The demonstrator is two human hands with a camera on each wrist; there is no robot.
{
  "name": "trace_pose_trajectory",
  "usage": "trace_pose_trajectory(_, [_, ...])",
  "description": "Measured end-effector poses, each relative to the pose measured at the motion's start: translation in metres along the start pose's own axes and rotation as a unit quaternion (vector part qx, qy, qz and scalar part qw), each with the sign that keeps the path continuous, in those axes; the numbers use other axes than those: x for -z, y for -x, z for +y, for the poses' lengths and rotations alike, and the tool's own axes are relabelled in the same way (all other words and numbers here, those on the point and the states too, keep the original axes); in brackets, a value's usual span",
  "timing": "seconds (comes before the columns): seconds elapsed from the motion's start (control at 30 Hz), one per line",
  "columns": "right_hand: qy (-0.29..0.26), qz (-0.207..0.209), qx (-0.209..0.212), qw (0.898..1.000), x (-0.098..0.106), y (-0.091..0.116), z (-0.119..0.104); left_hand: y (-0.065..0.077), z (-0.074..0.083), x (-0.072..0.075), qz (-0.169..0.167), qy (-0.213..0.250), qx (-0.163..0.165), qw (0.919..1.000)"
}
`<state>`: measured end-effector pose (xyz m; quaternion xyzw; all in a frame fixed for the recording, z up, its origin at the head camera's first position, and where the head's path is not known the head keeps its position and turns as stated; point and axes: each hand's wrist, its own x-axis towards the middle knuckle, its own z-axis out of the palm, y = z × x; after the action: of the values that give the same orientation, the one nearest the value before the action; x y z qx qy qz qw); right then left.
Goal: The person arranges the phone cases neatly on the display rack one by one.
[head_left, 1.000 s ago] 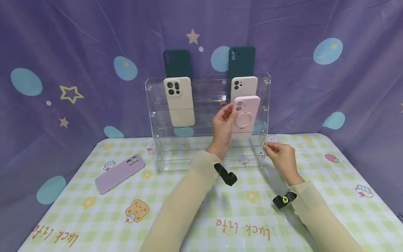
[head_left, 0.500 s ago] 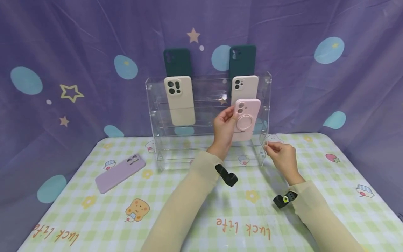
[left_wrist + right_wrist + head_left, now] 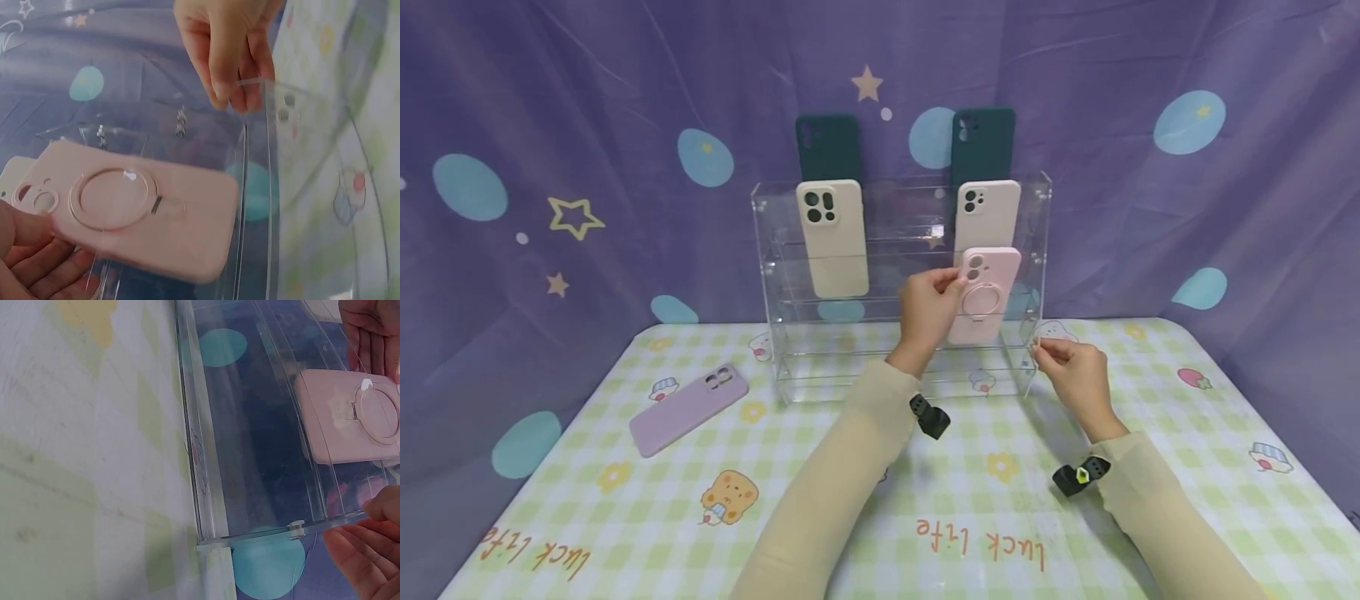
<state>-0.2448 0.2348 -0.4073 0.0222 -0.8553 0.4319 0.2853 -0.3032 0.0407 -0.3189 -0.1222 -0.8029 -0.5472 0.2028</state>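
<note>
A pink phone case (image 3: 985, 292) with a round ring on its back stands tilted in a middle tier of the clear acrylic display rack (image 3: 898, 329), on the right side. My left hand (image 3: 928, 310) pinches the case's upper left edge, thumb in front; in the left wrist view the fingers lie partly behind the case (image 3: 150, 206). With thumb and fingertips, my right hand (image 3: 1075, 379) grips the rack's right side panel, near its lower front. The right wrist view shows that hand (image 3: 369, 550) at the panel's edge.
Behind the pink case stands a pale pink case (image 3: 988, 212). A cream case (image 3: 835, 250) sits in the rack's left half. Dark green cases (image 3: 829, 148) (image 3: 983, 146) occupy the top tier. On the checked tablecloth (image 3: 955, 492), a lilac case (image 3: 688, 408) lies left of the rack.
The pink case has sunk lower into the rack, its top edge dropping a little. My left fingers have shifted slightly along its edge. My right hand keeps its hold on the panel.
</note>
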Motion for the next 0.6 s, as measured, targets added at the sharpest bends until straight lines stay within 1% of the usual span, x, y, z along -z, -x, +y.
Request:
trace_pose_trajectory(0.03, [0.000, 0.001, -0.001, 1.000, 0.000, 0.000, 0.000, 0.000, -0.001, 0.002, 0.001, -0.017, -0.006, 0.9998])
trace_pose_trajectory(0.1, [-0.003, 0.001, -0.001, 1.000, 0.000, 0.000, 0.001, 0.000, -0.002, 0.005, 0.001, -0.037, -0.012, 0.9993])
trace_pose_trajectory(0.23, [-0.005, 0.002, 0.002, 1.000, 0.000, 0.000, 0.002, -0.001, -0.006, 0.009, 0.005, -0.056, -0.019, 0.9982])
trace_pose_trajectory(0.47, [-0.004, 0.004, 0.005, 1.000, 0.000, 0.000, 0.002, -0.003, -0.009, 0.008, 0.012, -0.053, -0.018, 0.9984])
trace_pose_trajectory(0.6, [-0.002, 0.003, 0.002, 1.000, 0.000, 0.000, 0.002, -0.007, -0.012, 0.009, -0.005, -0.035, 0.004, 0.9994])
